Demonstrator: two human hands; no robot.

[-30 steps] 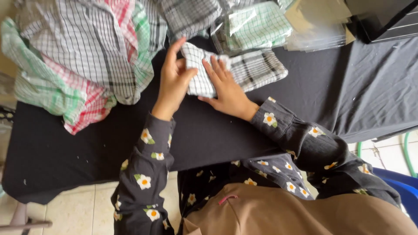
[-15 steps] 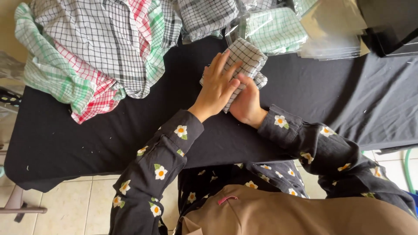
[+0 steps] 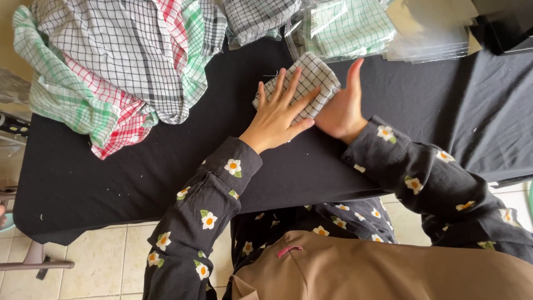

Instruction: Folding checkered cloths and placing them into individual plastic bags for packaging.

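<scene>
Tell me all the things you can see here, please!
Folded checked cloth: one, white with black lines, under both hands.
Pile of checked cloths: several, black, green and red checks, top left.
Clear bags: a few, one holding green checked cloth, top middle.
Table cover: one, black.
Tiled floor: pale, bottom left.
Left hand: flat on the folded cloth.
Right hand: against the cloth's right edge.
</scene>
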